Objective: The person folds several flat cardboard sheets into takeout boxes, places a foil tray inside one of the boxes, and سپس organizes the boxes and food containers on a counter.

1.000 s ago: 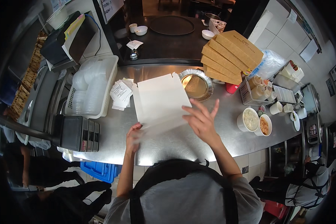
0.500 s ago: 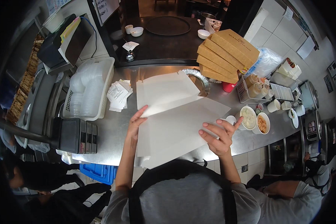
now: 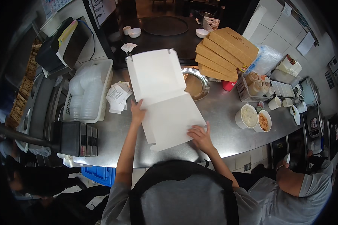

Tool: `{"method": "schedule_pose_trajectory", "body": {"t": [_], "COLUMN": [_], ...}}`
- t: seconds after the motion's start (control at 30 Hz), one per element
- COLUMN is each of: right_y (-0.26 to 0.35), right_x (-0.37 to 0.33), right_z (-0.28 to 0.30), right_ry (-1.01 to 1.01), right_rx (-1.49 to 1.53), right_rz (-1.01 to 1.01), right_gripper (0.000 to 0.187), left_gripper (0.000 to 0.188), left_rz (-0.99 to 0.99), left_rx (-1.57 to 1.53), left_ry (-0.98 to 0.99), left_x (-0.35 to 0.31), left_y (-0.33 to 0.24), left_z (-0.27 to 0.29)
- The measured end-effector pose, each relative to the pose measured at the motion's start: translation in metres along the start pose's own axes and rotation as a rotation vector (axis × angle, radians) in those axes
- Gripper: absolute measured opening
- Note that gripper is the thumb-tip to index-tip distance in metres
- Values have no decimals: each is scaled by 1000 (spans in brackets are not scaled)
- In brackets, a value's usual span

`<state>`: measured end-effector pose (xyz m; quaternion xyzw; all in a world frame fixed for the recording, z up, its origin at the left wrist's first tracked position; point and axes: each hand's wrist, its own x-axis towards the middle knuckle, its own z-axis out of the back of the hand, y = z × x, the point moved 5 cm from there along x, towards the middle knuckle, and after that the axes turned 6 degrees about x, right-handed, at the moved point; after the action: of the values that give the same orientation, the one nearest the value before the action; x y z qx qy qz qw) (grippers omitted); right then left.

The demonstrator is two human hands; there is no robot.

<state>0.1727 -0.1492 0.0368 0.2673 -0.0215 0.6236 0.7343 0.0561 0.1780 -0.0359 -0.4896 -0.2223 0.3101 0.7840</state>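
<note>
An opened-out cardboard pizza box (image 3: 169, 116), white on its inner face, lies over the steel counter with its lid panel stretched away from me. My left hand (image 3: 138, 111) grips its left edge near the crease between the two panels; some fingers are hidden. My right hand (image 3: 201, 138) holds the near panel's right edge, fingers bent over the white face and thumb along the side. Just right of the lid panel, a round silver foil-rimmed tray (image 3: 203, 80) with a brownish middle is partly covered by the box.
Folded brown boxes (image 3: 229, 52) are stacked at the back right, by a basket of sauce bottles (image 3: 254, 88). Two food tubs (image 3: 248, 116) stand to the right. On the left are paper slips (image 3: 118, 97), a basket of plastic containers (image 3: 89, 92) and a black drawer unit (image 3: 77, 138). Co-workers (image 3: 289, 183) flank me.
The box has come down toward the counter and opened flatter, its lid panel swinging away from me. My right hand has moved left and closed on the box's edge.
</note>
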Motion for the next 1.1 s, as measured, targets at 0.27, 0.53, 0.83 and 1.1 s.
{"method": "schedule_pose_trajectory", "body": {"t": [0.27, 0.53, 0.83, 1.1], "right_y": [-13, -14, -68, -72], "right_x": [-30, -14, -39, -21], "right_z": [-52, -43, -33, -32], "right_ry": [167, 311, -195, -177], "right_rx": [135, 115, 364, 995], "right_rz": [-24, 45, -719, -782], "right_gripper": [40, 70, 63, 67], "left_gripper": [95, 98, 102, 86], "left_rz": [-305, -599, -521, -607], "left_rx": [918, 1103, 956, 972], "left_ry": [484, 412, 372, 337], "left_x": [-137, -140, -162, -163], "left_y": [-58, -59, -75, -81], "left_z": [-97, -98, -91, -99]}}
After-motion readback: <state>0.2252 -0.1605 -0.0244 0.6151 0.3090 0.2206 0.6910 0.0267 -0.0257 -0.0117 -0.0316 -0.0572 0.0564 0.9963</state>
